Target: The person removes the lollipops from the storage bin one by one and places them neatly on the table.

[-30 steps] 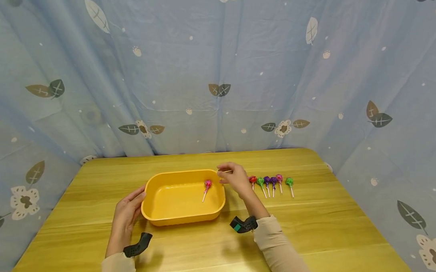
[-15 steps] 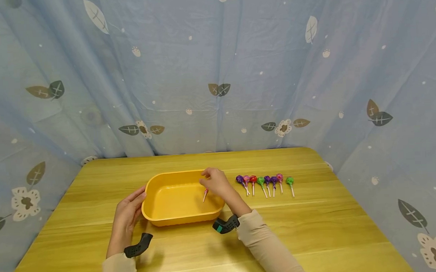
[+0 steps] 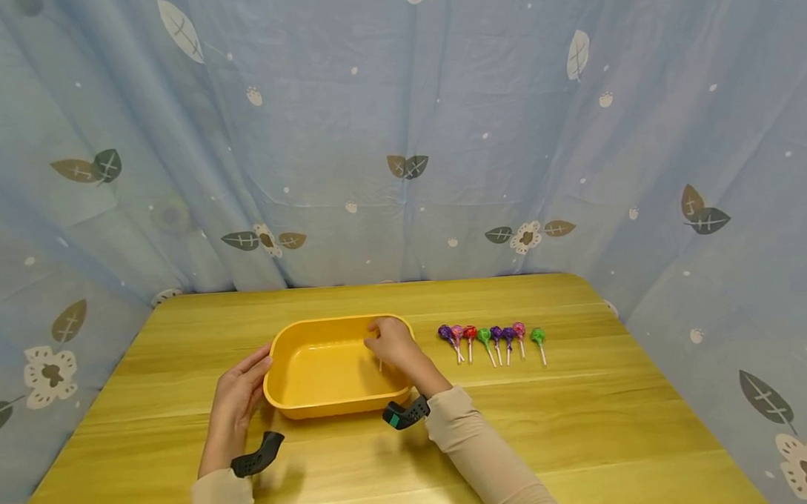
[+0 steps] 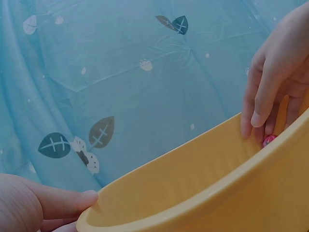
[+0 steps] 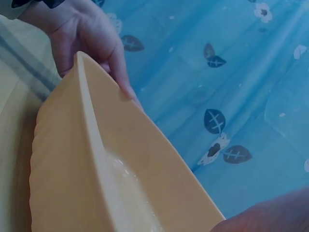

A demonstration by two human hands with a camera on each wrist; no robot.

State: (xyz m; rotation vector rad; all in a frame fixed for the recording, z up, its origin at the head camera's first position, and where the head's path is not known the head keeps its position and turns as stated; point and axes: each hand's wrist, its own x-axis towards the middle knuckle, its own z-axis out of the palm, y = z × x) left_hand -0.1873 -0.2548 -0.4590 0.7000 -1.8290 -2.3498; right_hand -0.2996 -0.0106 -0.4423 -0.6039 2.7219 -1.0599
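Observation:
My left hand (image 3: 235,388) rests against the outside of the yellow basin (image 3: 309,412) at its left end. In the left wrist view its straight thumb touches the rim; its other fingers are partly hidden. My right hand (image 3: 393,343) reaches down inside the basin's right end with its fingers pointing downward. Below it is a pink lollipop (image 4: 269,140), its head just beside the fingertips in the left wrist view. From the head view the right hand covers the lollipop's head, and only a bit of white stick shows. Neither hand visibly grips anything.
Right of the basin, several lollipops lie in a row on the wooden table (image 3: 583,424): purple, pink, red and green ones (image 3: 484,335). A single green lollipop (image 3: 538,337) lies slightly apart at the row's right end. A blue patterned curtain (image 3: 346,135) hangs behind the table.
My right hand has moved left from beside the basin's right rim down into it, over the pink lollipop. The row's left-end lollipops have come into view. My left hand has stayed put.

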